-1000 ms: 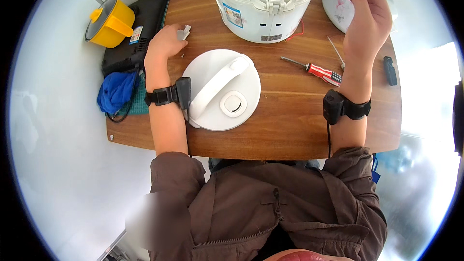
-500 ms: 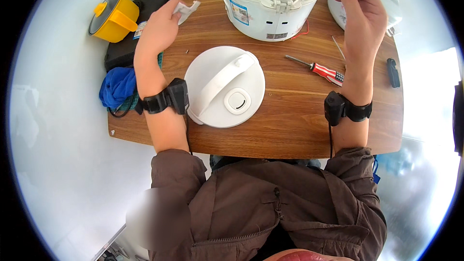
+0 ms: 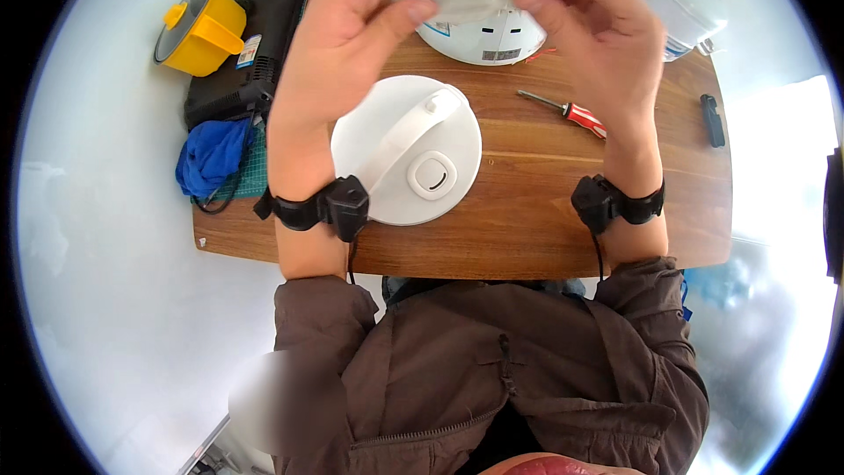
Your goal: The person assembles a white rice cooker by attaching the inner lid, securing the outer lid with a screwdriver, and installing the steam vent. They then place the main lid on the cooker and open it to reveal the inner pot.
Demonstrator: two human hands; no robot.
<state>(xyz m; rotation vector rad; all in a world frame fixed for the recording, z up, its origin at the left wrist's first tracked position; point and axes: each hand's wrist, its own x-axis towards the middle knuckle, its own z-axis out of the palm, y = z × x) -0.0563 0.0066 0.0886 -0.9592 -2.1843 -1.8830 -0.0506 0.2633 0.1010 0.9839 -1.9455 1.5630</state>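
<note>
Over the far side of the table, a small curved white plastic piece (image 3: 457, 2) is held up between my two hands. My left hand (image 3: 338, 57) is closed on its left end, the thumb on the near side. At its right end, my right hand (image 3: 607, 44) pinches it between thumb and fingers. Behind it stands a white rice cooker (image 3: 492, 46), its upper part mostly hidden by my hands and the piece. Nearer me, a round white lid with a raised handle (image 3: 457, 167) lies on the table, partly covered by my left forearm.
Right of the lid lies a red-and-white-handled screwdriver (image 3: 582, 118). A small black object (image 3: 712, 121) rests near the right edge. Farther back is a white, clear-topped appliance (image 3: 686, 9). At left are a yellow pot (image 3: 204, 40), a black case (image 3: 215, 97) and blue cloth (image 3: 211, 157).
My left hand has moved right with the white piece, now over the cooker's front. My right hand, empty before, has moved left and taken hold of the other end.
</note>
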